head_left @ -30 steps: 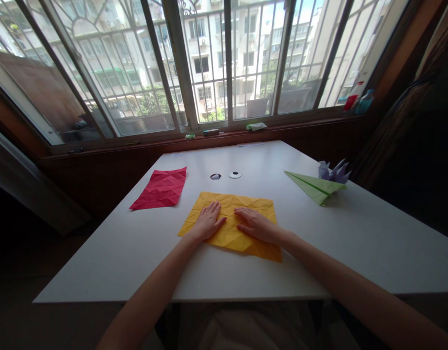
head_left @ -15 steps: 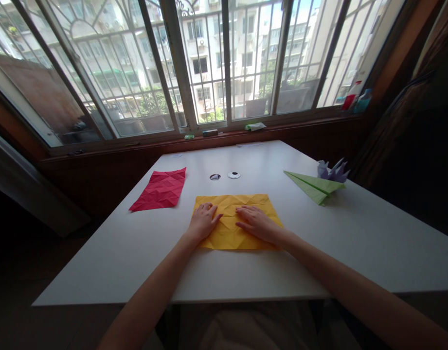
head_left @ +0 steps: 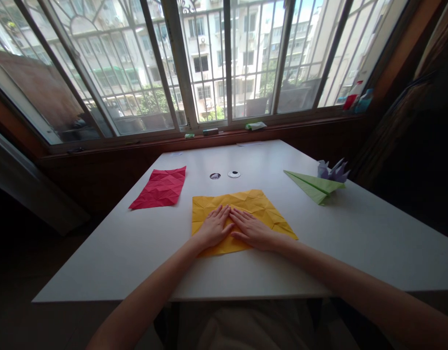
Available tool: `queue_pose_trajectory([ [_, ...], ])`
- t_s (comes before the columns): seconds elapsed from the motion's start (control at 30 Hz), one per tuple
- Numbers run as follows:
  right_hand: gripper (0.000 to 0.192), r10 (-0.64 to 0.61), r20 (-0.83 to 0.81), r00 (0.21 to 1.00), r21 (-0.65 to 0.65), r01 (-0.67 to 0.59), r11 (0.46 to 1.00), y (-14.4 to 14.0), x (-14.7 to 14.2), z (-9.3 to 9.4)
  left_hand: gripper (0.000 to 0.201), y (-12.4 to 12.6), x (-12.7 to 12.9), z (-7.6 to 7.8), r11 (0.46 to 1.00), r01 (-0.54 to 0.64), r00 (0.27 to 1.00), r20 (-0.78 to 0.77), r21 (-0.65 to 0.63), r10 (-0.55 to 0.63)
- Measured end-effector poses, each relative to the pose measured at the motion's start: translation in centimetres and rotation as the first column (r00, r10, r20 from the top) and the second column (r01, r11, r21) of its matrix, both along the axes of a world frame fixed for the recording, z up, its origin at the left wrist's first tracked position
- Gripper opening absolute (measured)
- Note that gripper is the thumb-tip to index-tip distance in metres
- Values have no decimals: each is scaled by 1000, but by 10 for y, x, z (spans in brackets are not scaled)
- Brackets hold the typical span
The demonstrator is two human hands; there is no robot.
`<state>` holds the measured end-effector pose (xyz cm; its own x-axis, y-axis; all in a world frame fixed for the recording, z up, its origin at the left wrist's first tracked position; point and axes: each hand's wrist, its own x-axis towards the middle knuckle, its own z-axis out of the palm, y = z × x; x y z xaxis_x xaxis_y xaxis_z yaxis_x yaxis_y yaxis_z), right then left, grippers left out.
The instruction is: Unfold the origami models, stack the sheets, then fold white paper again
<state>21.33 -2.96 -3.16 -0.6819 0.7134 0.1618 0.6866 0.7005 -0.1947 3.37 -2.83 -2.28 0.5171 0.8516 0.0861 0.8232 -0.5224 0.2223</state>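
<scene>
We have both hands flat on the yellow paper (head_left: 241, 214), which lies on the white table (head_left: 355, 243) straight ahead of us, at twelve o'clock from our body. The left hand (head_left: 213, 227) and the right hand (head_left: 251, 229) rest palm down with fingers spread, side by side and touching near the forefingers; neither grips anything, they only press the sheet against the table. The paper is heavily creased in a grid of small triangles and sits slightly turned, its far right corner pointing toward four o'clock.

To our judgement the work in hand is smoothing the sheet, and it goes best with even pressure from the middle outward, palms low, so the old creases lie down rather than buckle. We should keep the sheet from sliding on the smooth table by holding one hand as an anchor while the other sweeps.

At ten o'clock from the yellow sheet lies a red paper (head_left: 158, 187), also creased, well apart from it. At two o'clock sits a green paper plane (head_left: 313, 185), with a small purple folded figure (head_left: 332, 170) just behind it. Two small round holes (head_left: 224, 175) show in the table at twelve o'clock, near the sheet's far edge.
</scene>
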Motion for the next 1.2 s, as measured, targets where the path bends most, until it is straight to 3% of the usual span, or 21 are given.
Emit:
queue_pose_trajectory([
  [0.17,78,-186,61,981,-40,189,981,21,23,3,63,9,-16,-1,996,-88,995,-43,5,88],
  [0.37,77,-416,138,899,-59,426,903,51,56,8,64,31,-39,-5,955,-295,953,-76,-1,294],
  [0.43,77,-450,154,879,-72,465,883,54,61,10,63,36,-46,-4,934,-356,931,-80,4,355],
  [0.57,74,-480,149,864,-77,494,866,54,63,13,56,39,-52,2,933,-357,932,-59,36,359],
  [0.7,66,-552,-1,834,120,548,828,50,60,15,41,31,-47,12,906,-353,928,-36,234,371],
  [0.83,54,-510,-185,840,352,541,763,37,49,27,34,17,-32,20,856,-390,907,-19,341,421],
  [0.9,46,-482,-209,851,327,525,785,27,39,32,28,10,-22,21,869,-347,934,50,352,353],
  [0.97,38,-464,-184,867,239,497,834,16,27,35,18,4,-12,21,906,-229,970,163,357,181],
  [1.03,34,-440,-141,887,182,460,869,7,17,34,19,0,-3,21,939,-18,971,230,343,-65],
  [1.1,34,-380,-123,917,161,396,904,3,10,31,27,-3,3,20,933,178,940,225,312,-255],
  [1.17,36,-296,-149,943,100,312,945,3,9,26,28,-4,7,19,921,272,927,179,280,-329],
  [1.2,38,-258,-181,949,62,273,960,5,9,24,26,-5,8,19,926,265,938,150,270,-312],
])
